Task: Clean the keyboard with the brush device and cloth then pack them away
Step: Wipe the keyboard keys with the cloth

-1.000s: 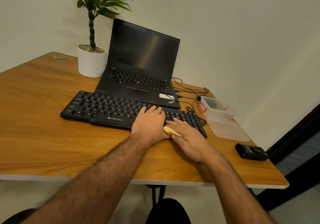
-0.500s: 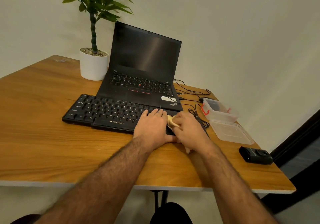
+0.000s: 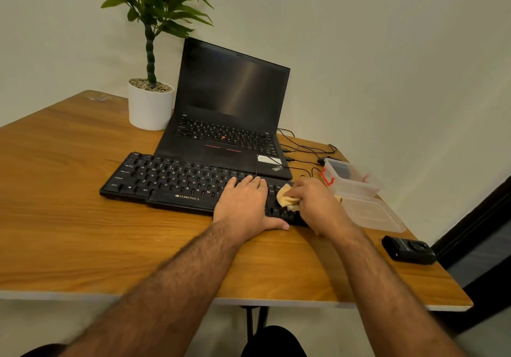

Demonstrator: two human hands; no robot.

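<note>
Wiping the right end of the keyboard (image 3: 177, 182) is the step in hand, and we judge the cloth stage well under way. Our right hand (image 3: 315, 202) has its fingers curled round a bunched yellow cloth (image 3: 284, 197), which sits under the fingertips and presses on the keys at the keyboard's far right. Our left hand (image 3: 243, 204) lies flat just left of those fingers, its fingers straight and close together on the keys, thumb along the keyboard's near edge, pinning the board down.

To do this well we should keep the left palm bearing down so the board cannot slide, and draw the cloth in short strokes along the key rows rather than across them, letting a fold of cloth dip between the keys. Light pressure should do; pushing hard risks popping a cap or shoving the board toward the box (image 3: 351, 179) just beyond the right fingers. The lid (image 3: 370, 213) lies touching or nearly touching the right wrist's outer side, so we should mind our elbow. A black device (image 3: 407, 250), possibly the brush, rests well right of the wrist on the table (image 3: 69, 218).

Compared with half a second ago, the right hand has slid rightward off the left hand's fingers, and more cloth shows between the two; the left hand has stayed put.
</note>
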